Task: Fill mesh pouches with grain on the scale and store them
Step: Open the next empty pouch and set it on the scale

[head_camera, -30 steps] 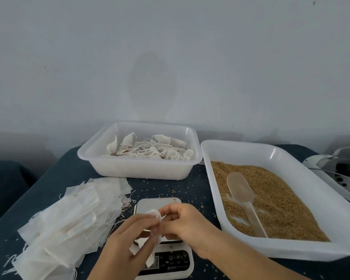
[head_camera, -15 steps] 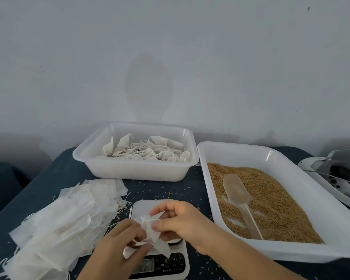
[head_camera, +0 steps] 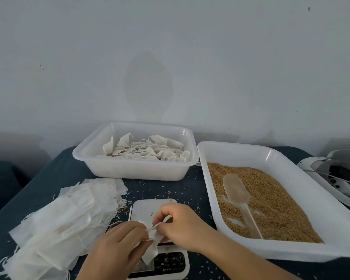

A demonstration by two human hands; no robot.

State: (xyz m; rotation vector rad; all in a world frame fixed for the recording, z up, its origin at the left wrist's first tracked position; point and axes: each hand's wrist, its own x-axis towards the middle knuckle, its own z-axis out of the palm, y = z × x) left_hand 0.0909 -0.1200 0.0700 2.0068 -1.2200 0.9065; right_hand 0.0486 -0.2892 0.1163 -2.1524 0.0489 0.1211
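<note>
white mesh pouch held over the scale, pinched at its top btwn left hand & right hand, fingers of both curled on it. grain tray w/ scoop to the right; empty pouches stacked left; filled ones in far bin.

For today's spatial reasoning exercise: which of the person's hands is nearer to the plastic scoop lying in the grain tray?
Right. The right hand pinches the pouch over the scale, beside the tray holding the scoop. The left hand lies farther away, toward the empty pouch pile.
</note>
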